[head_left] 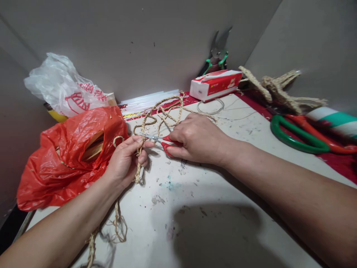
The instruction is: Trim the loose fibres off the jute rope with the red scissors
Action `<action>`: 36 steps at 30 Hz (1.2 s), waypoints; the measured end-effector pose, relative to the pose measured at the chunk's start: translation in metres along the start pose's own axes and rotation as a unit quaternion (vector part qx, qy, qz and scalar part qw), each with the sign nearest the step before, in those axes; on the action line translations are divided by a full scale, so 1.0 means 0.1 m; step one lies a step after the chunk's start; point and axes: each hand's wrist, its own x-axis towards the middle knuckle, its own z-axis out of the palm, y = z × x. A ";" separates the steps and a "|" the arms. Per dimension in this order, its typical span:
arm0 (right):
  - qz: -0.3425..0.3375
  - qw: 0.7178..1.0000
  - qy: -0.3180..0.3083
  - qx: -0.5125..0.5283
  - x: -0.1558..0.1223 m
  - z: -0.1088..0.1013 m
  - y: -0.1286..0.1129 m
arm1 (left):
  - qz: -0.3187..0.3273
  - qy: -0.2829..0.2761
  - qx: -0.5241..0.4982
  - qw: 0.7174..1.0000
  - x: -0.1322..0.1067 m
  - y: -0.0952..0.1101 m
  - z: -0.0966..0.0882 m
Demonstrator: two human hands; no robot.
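Note:
My left hand pinches a braided straw rope between thumb and fingers. From that hand the rope loops away over the table, and frayed strands hang below my wrist. My right hand is closed around the red handles of a small pair of scissors. Their metal blades reach across to the rope at my left fingertips. Whether the blades touch the strand I cannot make out.
A red plastic bag and a clear bag stand left. Behind lie glue sticks, a tissue pack and pruning shears. To the right are straw bundles, a green-and-orange handled tool and a striped roll.

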 end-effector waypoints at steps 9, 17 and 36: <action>0.019 0.999 0.010 0.028 0.00 0.00 0.02 | -0.001 0.006 0.003 1.000 0.01 0.01 -0.01; 0.032 0.997 0.037 0.051 -0.01 0.03 0.05 | 0.011 0.051 -0.004 0.999 -0.03 0.05 0.05; 0.001 0.999 0.050 -0.002 0.02 0.04 0.05 | 0.018 0.086 -0.032 0.996 0.02 -0.02 -0.07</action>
